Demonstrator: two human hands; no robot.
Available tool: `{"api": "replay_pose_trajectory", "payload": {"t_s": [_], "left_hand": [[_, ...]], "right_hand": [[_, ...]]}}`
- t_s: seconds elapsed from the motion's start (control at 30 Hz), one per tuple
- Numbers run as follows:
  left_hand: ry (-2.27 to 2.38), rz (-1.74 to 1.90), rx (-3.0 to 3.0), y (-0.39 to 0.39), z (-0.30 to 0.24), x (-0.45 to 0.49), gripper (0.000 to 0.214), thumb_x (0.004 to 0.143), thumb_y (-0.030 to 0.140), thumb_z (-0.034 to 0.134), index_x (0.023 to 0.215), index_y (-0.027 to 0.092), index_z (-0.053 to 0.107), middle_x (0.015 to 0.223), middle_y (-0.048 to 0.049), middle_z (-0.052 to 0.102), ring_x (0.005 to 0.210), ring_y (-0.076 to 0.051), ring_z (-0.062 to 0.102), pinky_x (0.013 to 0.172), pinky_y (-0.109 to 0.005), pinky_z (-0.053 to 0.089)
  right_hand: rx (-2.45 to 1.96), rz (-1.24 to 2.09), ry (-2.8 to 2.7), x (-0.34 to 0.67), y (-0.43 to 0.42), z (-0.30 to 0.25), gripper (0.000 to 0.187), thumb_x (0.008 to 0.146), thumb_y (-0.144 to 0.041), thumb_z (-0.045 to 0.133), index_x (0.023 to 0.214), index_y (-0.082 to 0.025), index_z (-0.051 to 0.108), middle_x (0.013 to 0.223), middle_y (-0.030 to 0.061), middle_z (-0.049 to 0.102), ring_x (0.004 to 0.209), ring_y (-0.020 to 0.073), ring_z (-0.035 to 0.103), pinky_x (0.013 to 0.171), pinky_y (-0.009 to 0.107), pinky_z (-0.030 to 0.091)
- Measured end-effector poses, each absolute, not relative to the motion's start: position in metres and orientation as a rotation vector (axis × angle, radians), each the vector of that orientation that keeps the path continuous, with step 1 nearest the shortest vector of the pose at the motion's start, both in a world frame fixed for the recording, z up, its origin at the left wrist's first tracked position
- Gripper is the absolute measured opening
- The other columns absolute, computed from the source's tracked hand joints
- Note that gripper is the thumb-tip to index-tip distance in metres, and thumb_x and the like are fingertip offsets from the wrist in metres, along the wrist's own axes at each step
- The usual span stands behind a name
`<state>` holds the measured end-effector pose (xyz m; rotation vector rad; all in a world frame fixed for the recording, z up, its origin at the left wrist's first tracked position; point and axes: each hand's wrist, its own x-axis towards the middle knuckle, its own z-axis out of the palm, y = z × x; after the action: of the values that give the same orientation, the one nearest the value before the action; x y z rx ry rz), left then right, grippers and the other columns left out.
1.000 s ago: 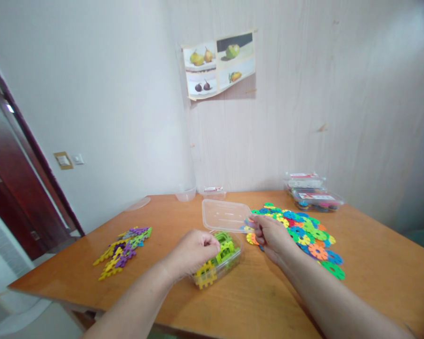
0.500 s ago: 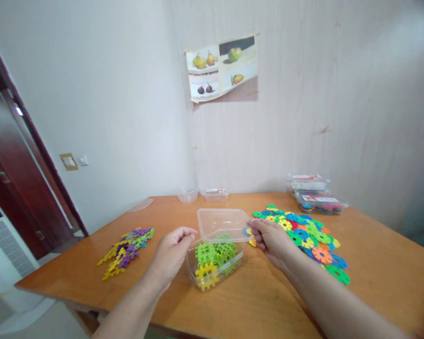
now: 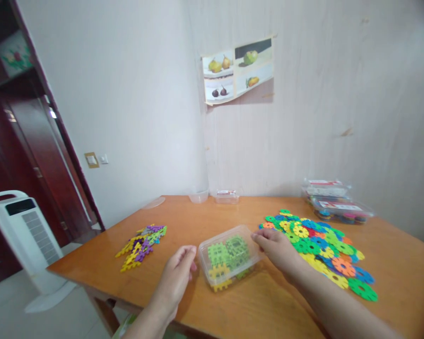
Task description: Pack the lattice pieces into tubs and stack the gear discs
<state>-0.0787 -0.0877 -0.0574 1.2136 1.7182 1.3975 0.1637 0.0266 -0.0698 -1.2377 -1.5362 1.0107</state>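
- A wooden tabletop stands against a pale wall, with a fruit poster taped above.
- Near the front edge sits the clear rectangular plastic box, its clear flat lid laid on top — green and yellow grid pieces show through.
- Our right hand pinches the lid's right corner. Our left hand is loose and half-curled just beside the left end, and we cannot tell whether it touches.
- We judge the lid seats best under even pressure at both ends, with the box kept flat on the table.
- Outward — multicoloured flower-shaped discs lie right of the box and yellow and purple flat pieces left, with stacked clear containers at the far right.
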Motion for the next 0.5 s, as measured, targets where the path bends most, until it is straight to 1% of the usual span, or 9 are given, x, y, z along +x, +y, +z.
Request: {"api": "replay_pose_trajectory", "payload": {"t_s": [0.1, 0.27, 0.4, 0.5], "left_hand": [[1.633, 1.392, 1.149, -0.086, -0.061, -0.077, 0.045, 0.078, 0.063, 0.058, 0.082, 0.018, 0.058, 0.063, 0.0044, 0.051, 0.051, -0.009, 0.042, 0.048, -0.021, 0.031], [1.518, 1.426, 1.084, -0.082, -0.062, -0.072, 0.041, 0.078, 0.059, 0.06, 0.076, 0.018, 0.053, 0.061, 0.0055, 0.05, 0.047, -0.007, 0.04, 0.045, -0.019, 0.029], [1.512, 1.443, 1.072, -0.077, -0.063, -0.07, 0.035, 0.079, 0.053, 0.061, 0.082, 0.018, 0.057, 0.058, 0.0061, 0.05, 0.045, -0.006, 0.038, 0.043, -0.018, 0.027], [1.524, 1.445, 1.054, -0.074, -0.066, -0.071, 0.033, 0.079, 0.05, 0.061, 0.084, 0.017, 0.058, 0.057, 0.0064, 0.049, 0.042, -0.005, 0.037, 0.041, -0.017, 0.025]], "right_hand": [[-1.249, 0.96, -1.6, 0.163, 0.029, -0.072, 0.026, 0.079, -0.039, 0.057, 0.076, -0.017, 0.07, 0.06, -0.0017, 0.057, 0.061, 0.0142, 0.051, 0.058, 0.026, 0.037], [-1.308, 0.837, -1.687, 0.162, 0.031, -0.076, 0.029, 0.08, -0.04, 0.053, 0.079, -0.017, 0.071, 0.066, 0.0014, 0.064, 0.068, 0.0191, 0.058, 0.062, 0.028, 0.039], [-1.338, 0.753, -1.749, 0.16, 0.032, -0.078, 0.03, 0.081, -0.039, 0.05, 0.082, -0.018, 0.072, 0.076, 0.004, 0.07, 0.078, 0.0222, 0.063, 0.068, 0.03, 0.041], [-1.358, 0.731, -1.768, 0.158, 0.031, -0.078, 0.029, 0.081, -0.038, 0.049, 0.083, -0.019, 0.071, 0.078, 0.0044, 0.071, 0.08, 0.0228, 0.064, 0.069, 0.03, 0.042]]}}
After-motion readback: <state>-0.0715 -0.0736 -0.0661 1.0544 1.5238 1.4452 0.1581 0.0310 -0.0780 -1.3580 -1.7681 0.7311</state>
